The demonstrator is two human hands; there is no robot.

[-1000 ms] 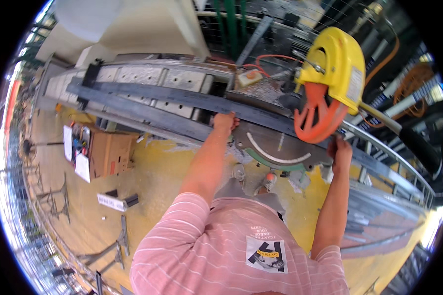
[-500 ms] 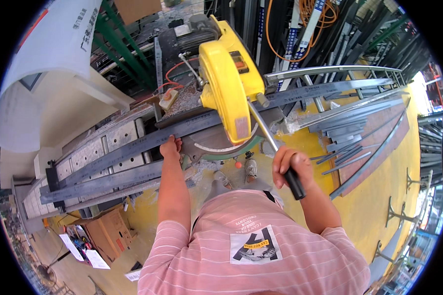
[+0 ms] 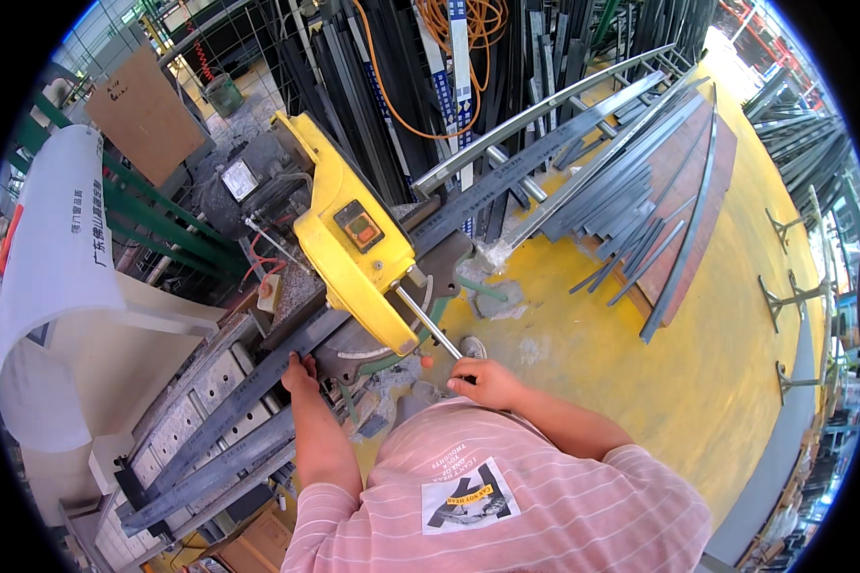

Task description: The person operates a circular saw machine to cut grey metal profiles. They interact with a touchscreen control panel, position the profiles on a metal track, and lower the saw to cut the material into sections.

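Observation:
A yellow cut-off saw (image 3: 354, 248) with a red button stands over a long grey metal profile (image 3: 234, 406). My left hand (image 3: 299, 371) is closed on the near edge of this profile, left of the saw's guard. In front of my shirt, my right hand (image 3: 485, 384) is wrapped around the end of the saw's lever handle (image 3: 428, 323), covering its grip. The guard hides the blade and the part of the profile beneath it. A second grey profile (image 3: 215, 468) lies alongside on the near side.
A roller support (image 3: 153, 439) carries the profiles at left, and a rail frame (image 3: 506, 158) extends right. Several cut pieces (image 3: 612, 205) lie on a brown board (image 3: 702, 181) over the yellow floor. A large white sheet (image 3: 43, 248) curls at left; upright profiles stand behind.
The view has turned right, shifting the saw leftward in the picture. My right hand has come down with the lever, closer to the guard. My left hand stays on the profile.

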